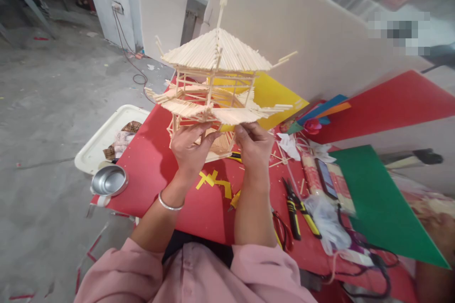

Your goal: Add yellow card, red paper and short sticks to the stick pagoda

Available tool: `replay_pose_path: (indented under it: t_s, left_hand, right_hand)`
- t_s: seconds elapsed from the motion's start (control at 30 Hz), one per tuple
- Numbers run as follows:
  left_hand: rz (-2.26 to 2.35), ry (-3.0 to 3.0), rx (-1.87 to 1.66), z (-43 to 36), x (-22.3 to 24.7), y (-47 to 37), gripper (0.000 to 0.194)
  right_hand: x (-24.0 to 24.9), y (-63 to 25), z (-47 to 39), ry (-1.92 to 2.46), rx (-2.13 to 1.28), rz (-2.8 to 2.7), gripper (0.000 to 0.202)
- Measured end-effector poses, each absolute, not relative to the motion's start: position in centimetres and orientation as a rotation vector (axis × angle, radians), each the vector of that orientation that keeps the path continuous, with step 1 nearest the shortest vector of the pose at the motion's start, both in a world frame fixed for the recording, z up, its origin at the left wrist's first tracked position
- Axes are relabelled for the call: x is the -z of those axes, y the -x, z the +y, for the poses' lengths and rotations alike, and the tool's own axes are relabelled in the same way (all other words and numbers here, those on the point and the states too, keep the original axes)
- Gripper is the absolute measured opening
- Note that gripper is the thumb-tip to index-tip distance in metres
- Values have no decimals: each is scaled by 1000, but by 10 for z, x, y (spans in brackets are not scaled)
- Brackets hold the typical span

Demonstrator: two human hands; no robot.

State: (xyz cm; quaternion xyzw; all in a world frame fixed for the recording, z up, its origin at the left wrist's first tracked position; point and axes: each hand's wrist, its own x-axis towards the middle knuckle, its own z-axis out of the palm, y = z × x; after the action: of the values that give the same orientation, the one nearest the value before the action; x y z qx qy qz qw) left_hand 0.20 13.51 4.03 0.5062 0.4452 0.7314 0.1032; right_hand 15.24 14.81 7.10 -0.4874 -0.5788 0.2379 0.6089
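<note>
A pagoda model (pixel 219 54) built of thin pale wooden sticks stands on the red table (pixel 142 180), with two tiered roofs and a stick spire on top. My left hand (pixel 192 144) is closed at the model's front left, its fingers under the edge of the lower roof (pixel 234 114). Further right along that edge, my right hand (pixel 254 142) pinches close beneath the roof. The fingertips are partly hidden, so any small stick between them cannot be made out. Cut yellow paper strips (pixel 209 179) lie on the table before the model.
Yellow-handled pliers (pixel 293 213) and a phone (pixel 326 177) lie at the right, near a plastic bag (pixel 329 220) and a green board (pixel 387 199). A metal cup (pixel 109 181) sits at the left corner beside a white tray (pixel 85 151). A person's arm (pixel 435 265) shows at far right.
</note>
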Motion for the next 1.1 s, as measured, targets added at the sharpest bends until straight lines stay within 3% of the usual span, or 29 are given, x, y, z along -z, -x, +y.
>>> replay_pose_path:
  t_s: [1.1]
  left_hand:
    - [1379,-1511,-2125,135,-39,-2,14]
  right_hand:
    - [-70,-151,150,1148,-561,-1327,22]
